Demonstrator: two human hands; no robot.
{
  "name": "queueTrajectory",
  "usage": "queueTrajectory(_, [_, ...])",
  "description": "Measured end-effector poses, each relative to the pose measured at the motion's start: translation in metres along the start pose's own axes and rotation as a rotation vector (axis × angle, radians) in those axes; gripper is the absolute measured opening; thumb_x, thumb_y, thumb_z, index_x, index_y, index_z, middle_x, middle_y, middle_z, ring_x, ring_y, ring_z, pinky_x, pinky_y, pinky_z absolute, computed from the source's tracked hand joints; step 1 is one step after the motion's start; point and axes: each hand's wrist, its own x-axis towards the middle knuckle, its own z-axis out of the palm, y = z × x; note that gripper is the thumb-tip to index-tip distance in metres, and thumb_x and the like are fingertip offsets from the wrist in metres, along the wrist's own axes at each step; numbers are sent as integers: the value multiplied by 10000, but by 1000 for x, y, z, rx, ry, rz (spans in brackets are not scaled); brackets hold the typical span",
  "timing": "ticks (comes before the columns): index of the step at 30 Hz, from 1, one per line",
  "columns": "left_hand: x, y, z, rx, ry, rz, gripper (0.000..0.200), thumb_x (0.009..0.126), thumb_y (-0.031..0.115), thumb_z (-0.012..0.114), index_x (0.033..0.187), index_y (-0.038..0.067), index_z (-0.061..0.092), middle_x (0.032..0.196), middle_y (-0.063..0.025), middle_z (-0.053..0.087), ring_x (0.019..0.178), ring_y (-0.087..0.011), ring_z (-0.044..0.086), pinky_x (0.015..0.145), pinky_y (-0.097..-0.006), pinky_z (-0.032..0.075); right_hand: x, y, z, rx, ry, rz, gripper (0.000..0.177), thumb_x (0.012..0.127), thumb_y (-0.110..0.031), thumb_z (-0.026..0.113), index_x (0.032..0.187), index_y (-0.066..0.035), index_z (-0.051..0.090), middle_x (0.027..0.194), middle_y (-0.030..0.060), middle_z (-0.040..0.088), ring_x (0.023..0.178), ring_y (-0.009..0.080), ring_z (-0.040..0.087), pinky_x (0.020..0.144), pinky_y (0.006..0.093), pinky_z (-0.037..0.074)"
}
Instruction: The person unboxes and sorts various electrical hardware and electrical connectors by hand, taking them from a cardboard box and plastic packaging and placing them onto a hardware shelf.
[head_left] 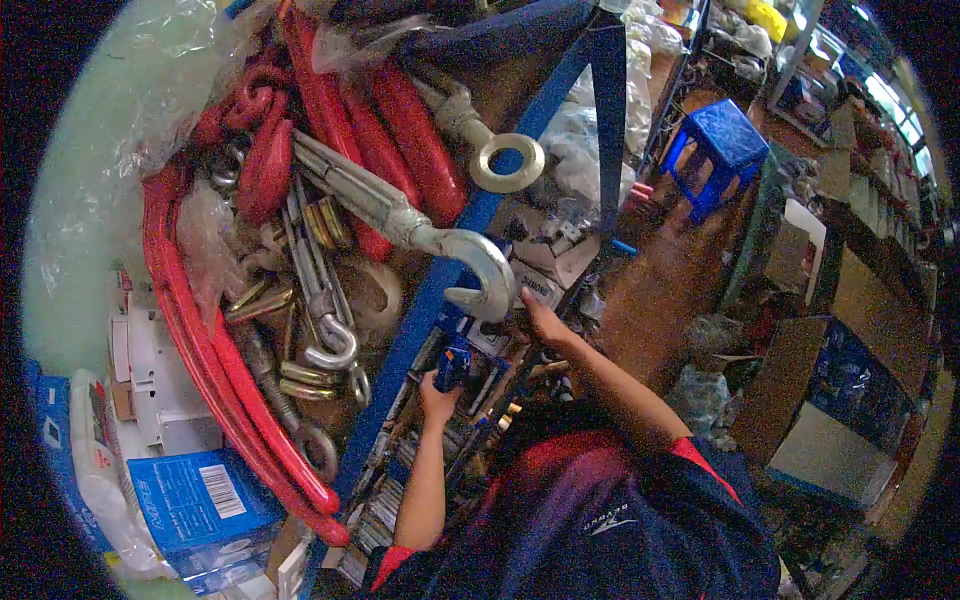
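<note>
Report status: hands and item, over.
Left hand shut on small blue pack. Right hand at white box, grip unclear. Big steel hook hangs close beside right hand.

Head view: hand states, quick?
Left hand: closed on a small blue pack.
Right hand: at the shelf boxes; grip cannot be told.

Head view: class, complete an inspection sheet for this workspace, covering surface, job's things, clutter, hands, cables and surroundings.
Surface: blue metal shelving, crammed with stock.
Job's things: small blue pack in the left hand; white boxes at the right hand.
Clutter: hooked turnbuckles, red slings, eye bolt, blue carton.
Hands: left hand shut on the small blue pack; right hand touches the white boxes, grip unclear.
Cables: nothing seen.
Surroundings: blue stool, cardboard boxes, further shelves.
</note>
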Motion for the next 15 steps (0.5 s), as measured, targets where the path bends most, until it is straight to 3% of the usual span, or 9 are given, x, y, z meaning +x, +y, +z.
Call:
queueTrajectory(1, [2,-3,1,7,73,2,505,643,87,737,1090,-28,530,982,-122,581,942,-227,541,838,-372,426,2,-4,1,-15,67,-7,772,852,-656,310,1063,40,567,981,271,601,934,371,568,799,427,432])
queueTrajectory(3, [6,-1,0,25,220,8,489,664,189,754,1064,-18,564,951,-119,610,928,-229,557,836,-370,428,7,-22,-9,-341,-81,-5,578,893,-479,409,992,63,582,904,195,623,838,239,571,744,375,438])
queueTrajectory(5, [21,10,-14,-195,144,-108,538,680,267,768,1073,-14,533,990,-111,598,918,-197,545,813,-350,432,12,-23,-9,-404,-92,-11,464,901,-376,485,913,75,592,801,152,626,743,158,563,676,348,440])
queueTrajectory(6, [32,18,-22,-307,105,-166,565,687,306,775,1077,-12,518,1009,-107,592,913,-181,539,801,-340,434,23,-2,0,-306,-29,-19,445,888,-361,513,870,76,595,737,148,618,695,144,553,637,347,438])
queueTrajectory(7, [47,15,-24,-305,149,-67,608,682,332,777,1104,-12,505,1046,-108,576,934,-188,531,809,-346,430,25,4,4,-208,33,-28,430,876,-347,541,827,77,597,672,143,610,648,129,543,597,346,436])
queueTrajectory(8, [63,12,-24,-303,193,31,651,677,357,778,1131,-11,491,1083,-108,561,955,-196,523,817,-352,426,23,12,6,-200,14,-25,434,870,-354,546,824,75,596,681,155,609,656,142,552,601,352,437])
queueTrajectory(10, [86,35,-20,-292,278,-88,733,671,410,772,1183,-11,457,1149,-112,526,997,-211,504,833,-366,415,10,8,6,-178,-21,-21,442,859,-368,558,818,72,592,699,178,608,672,168,570,610,364,438])
queueTrajectory(12, [90,91,-16,-266,354,-522,811,671,464,757,1233,-11,415,1208,-120,487,1042,-224,479,850,-382,401,-7,-3,2,-257,-13,-15,446,856,-377,555,857,67,601,749,194,623,702,232,602,637,374,449])
queueTrajectory(15, [144,-6,20,-199,442,-373,814,682,518,724,1223,-1,408,1198,-127,480,1053,-232,462,846,-421,397,-32,-35,-7,-306,7,49,451,853,-388,547,952,46,614,889,216,640,844,349,621,739,391,464])
